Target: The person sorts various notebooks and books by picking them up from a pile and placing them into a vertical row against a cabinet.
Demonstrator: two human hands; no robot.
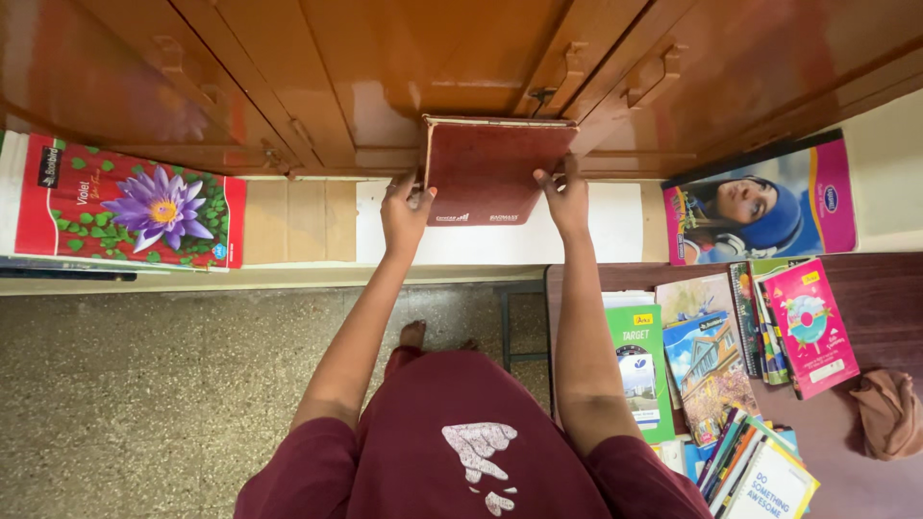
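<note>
both hands grip a red book [488, 171] at the far ledge [288, 223] against the cupboard [404, 67]; left hand [405, 211] and right hand [565, 200] pinch its near corners; it seems mid-placement; next calls for steadying it upright.

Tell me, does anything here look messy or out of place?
Somewhat. The books on the table lie in a loose, overlapping heap at mixed angles, with a crumpled cloth beside them. The red book between both hands looks worn along its edges.
</note>
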